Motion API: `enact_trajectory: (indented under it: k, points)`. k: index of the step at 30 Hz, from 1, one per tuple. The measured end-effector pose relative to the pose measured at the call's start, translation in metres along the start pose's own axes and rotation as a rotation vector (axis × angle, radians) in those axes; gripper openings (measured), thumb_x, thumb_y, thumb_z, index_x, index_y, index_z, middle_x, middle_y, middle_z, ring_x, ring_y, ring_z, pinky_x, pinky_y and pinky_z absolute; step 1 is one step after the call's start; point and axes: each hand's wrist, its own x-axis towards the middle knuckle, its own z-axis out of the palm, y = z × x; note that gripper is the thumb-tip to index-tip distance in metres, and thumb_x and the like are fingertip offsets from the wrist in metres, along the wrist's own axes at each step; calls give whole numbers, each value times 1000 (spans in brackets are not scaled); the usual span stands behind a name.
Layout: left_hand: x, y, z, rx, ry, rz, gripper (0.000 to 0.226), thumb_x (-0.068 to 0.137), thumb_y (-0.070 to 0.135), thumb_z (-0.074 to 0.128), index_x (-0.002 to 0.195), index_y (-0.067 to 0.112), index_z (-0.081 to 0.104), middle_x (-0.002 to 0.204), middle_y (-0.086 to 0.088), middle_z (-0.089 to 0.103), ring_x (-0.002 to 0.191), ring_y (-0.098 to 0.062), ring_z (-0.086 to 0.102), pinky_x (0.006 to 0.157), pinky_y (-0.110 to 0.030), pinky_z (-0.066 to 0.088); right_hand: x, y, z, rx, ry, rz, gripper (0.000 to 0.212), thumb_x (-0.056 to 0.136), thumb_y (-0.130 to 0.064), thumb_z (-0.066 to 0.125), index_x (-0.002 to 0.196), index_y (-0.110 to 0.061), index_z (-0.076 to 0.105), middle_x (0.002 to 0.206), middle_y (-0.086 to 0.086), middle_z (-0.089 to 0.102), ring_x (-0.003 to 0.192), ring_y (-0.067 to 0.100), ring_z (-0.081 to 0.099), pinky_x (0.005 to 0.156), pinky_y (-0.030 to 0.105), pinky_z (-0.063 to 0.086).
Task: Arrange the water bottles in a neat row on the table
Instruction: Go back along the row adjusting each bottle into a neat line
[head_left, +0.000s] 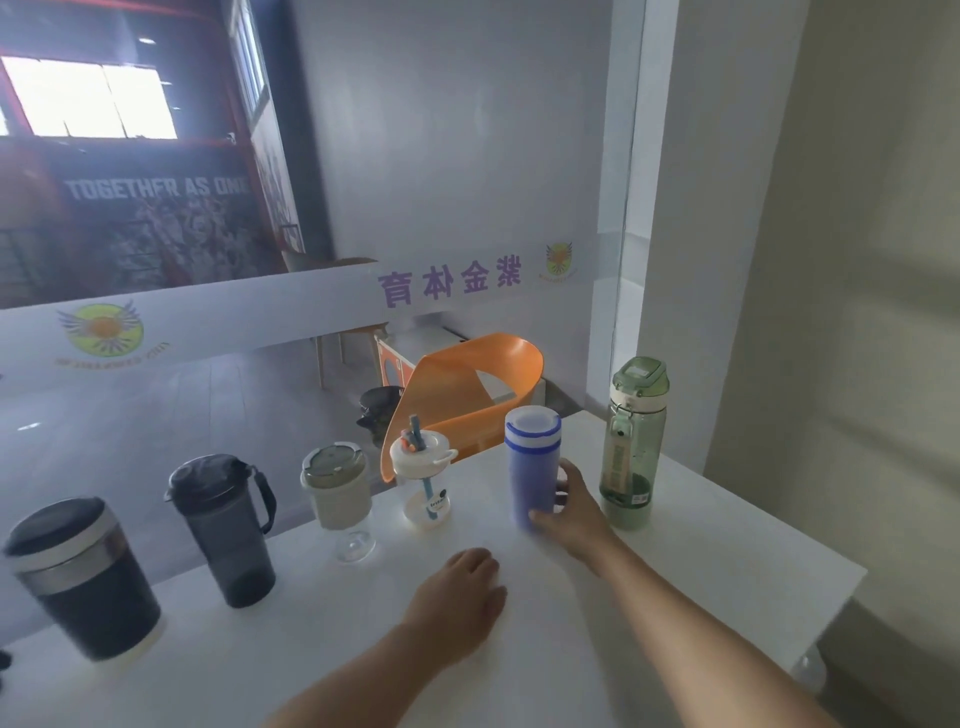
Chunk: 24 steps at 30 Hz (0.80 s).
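Several bottles stand in a row along the far edge of the white table (701, 561). From the left: a black tumbler (83, 582), a dark smoky bottle with a handle (228, 530), a beige-sleeved cup (340, 499), a small clear straw bottle with a white lid (423, 478), a blue bottle (532, 462) and a tall green bottle (631, 447). My right hand (569, 512) grips the lower part of the blue bottle, which stands upright on the table. My left hand (460, 597) rests palm down on the table, holding nothing.
An orange plastic chair (467, 384) stands just behind the table's far edge. A glass partition with purple lettering runs behind it. The table's right edge lies close to the green bottle, beside a pale wall.
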Motion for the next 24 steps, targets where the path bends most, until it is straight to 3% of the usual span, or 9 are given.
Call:
enact_trajectory:
  k: [2,4,6,7,9,12,16,20,24]
  points:
    - [-5,-10,3,-5,34,32,63,93,52,20,134,17,53,145,-3,47,134,-24,43,104,-34,44,2,5,7,-74,59,-6,99,76,-26,82,155,-20,22,129,9,51,119,21,53,86,27,44]
    - [-5,-17,8,-7,78,57,55,96,49,27,131,17,56,140,-4,52,131,-26,48,102,-37,48,4,9,12,-99,93,-8,114,68,-44,86,157,-24,17,142,8,41,134,24,43,102,38,43]
    - [-6,-19,11,-27,108,68,49,97,46,33,129,18,58,137,-4,54,128,-25,50,102,-34,47,7,10,14,-60,48,-43,122,67,-44,87,159,-25,9,157,3,29,146,23,29,113,42,34]
    - [-6,-20,12,-40,131,78,46,97,44,35,127,18,59,136,-4,56,126,-24,51,103,-32,46,9,12,16,-20,10,-68,119,71,-37,88,158,-24,8,157,1,29,145,21,31,112,39,35]
    - [-6,-20,14,-75,173,90,39,97,39,40,123,19,61,132,-3,58,123,-22,52,103,-27,43,12,13,19,13,-23,-102,104,75,-24,86,154,-24,18,146,0,43,126,15,52,96,28,45]
    - [-6,-22,15,-107,194,86,38,98,37,39,122,18,62,133,-1,57,125,-20,50,106,-25,39,14,14,27,-63,57,-127,80,68,-29,89,132,-25,41,123,-7,57,101,6,60,80,21,48]
    - [-5,-23,17,-139,173,80,43,98,40,35,125,17,60,136,-2,54,129,-19,45,110,-25,35,15,16,33,-56,119,-155,78,53,-41,91,119,-27,51,113,-9,63,100,7,65,82,30,57]
    - [-3,-34,15,-117,134,106,43,99,41,35,129,20,57,139,-2,51,132,-19,44,111,-23,33,12,16,35,-91,113,-145,65,65,-24,88,116,-25,48,110,-9,62,99,12,64,72,16,47]
    - [-4,-47,12,-85,156,51,44,97,51,35,131,32,54,143,4,48,135,-15,40,111,-28,36,24,13,40,-139,155,-114,59,69,-28,86,113,-27,47,110,-6,61,101,19,62,76,27,42]
